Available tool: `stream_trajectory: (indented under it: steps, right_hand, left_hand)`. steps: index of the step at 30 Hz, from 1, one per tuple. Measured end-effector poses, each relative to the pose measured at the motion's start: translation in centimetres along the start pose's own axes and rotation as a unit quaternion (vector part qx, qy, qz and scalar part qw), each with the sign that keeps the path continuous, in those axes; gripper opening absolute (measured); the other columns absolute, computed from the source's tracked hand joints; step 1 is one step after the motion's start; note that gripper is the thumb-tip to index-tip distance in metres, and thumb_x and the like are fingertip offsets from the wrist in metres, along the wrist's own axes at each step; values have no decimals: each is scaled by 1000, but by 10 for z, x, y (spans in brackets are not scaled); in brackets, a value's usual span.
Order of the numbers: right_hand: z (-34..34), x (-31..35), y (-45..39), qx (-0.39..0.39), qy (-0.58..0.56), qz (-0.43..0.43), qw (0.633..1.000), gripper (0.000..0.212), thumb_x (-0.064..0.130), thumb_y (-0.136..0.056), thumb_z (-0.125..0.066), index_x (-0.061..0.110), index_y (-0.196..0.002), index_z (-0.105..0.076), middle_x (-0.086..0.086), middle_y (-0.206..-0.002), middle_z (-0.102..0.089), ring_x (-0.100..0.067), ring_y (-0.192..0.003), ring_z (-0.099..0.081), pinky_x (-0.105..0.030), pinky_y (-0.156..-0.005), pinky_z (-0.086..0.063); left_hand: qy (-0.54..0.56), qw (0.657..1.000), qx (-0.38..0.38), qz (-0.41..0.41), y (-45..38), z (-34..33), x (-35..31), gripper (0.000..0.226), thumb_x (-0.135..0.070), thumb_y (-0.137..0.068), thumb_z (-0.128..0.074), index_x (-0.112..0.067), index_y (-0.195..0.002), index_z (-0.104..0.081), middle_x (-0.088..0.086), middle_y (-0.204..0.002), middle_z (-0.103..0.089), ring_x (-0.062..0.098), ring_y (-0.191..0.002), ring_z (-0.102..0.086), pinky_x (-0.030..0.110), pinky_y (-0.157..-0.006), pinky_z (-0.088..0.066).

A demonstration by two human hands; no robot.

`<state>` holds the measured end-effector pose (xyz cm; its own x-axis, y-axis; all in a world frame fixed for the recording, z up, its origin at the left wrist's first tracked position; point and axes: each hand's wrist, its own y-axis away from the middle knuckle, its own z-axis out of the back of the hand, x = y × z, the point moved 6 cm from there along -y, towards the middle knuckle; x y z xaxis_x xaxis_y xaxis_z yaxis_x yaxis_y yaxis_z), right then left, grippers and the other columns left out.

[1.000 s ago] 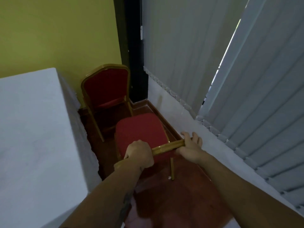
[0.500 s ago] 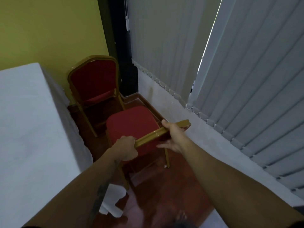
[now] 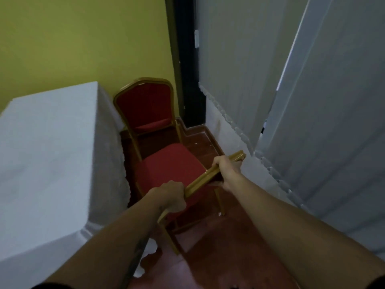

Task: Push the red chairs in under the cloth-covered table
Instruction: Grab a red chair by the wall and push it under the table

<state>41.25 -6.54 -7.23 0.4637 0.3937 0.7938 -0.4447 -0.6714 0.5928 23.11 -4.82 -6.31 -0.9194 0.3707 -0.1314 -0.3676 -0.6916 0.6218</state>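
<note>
A: Room?
B: Yellow wall [image 3: 83, 38], grey vertical blinds [image 3: 323, 101], glossy red-brown floor [image 3: 218, 247]. White-clothed table [image 3: 52, 153] on the left.
A: Chairs?
B: Near red chair [image 3: 168, 165] beside the table's edge, seat not under. Left hand [image 3: 171, 196] and right hand [image 3: 226, 167] both clenched on its gold top rail [image 3: 208, 176]. Second red chair [image 3: 145, 107] in the corner.

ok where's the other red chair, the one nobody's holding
In the head view it stands upper centre, the far chair against the yellow wall, just right of the table corner and beyond the held chair.
</note>
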Motion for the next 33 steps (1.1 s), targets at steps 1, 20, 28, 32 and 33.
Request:
stream_trajectory:
  steps: [1,20,28,32,33]
  right_hand:
    - [3,7,-6,8,15,-3,1000,86,-1,-69,-58,17,-147,-26,-16,-85,-62,-32,-69,-70,-56,-55,-62]
    - [-37,56,-89,169,135,-7,976,10,13,-96,-64,5,-94,-59,-11,-82,-61,-30,-82,-67,-54,-76,-60]
    - [-51,33,-80,192,155,-15,969,35,6,-90,-71,5,-120,-51,-14,-84,-63,-36,-79,-69,-62,-73,-60]
    - [-61,45,-81,190,188,4,964,21,-4,-86,-58,8,-98,-47,-14,-78,-52,-32,-76,-62,-58,-68,-61]
    - [-63,50,-82,198,197,6,960,20,-4,-86,-58,9,-96,-46,-14,-78,-50,-33,-76,-62,-56,-64,-62]
  left_hand:
    - [15,1000,4,13,0,1,-8,24,-22,-86,-60,-20,-109,-56,1,-99,-58,24,-97,-64,38,-86,-57]
    - [101,989,-78,78,-33,36,-36,34,-26,-88,-61,-11,-118,-64,8,-102,-62,30,-96,-64,40,-83,-56]
    - [188,976,-73,88,-46,15,-14,45,-36,-80,-65,-18,-121,-61,11,-117,-65,32,-101,-63,39,-78,-53]
    - [152,984,-65,70,-44,24,-12,43,-31,-87,-64,-12,-126,-61,11,-121,-62,31,-103,-63,38,-80,-52]
    - [145,985,-71,66,-42,30,-15,41,-30,-89,-63,-11,-125,-62,12,-119,-63,31,-101,-63,37,-77,-49]
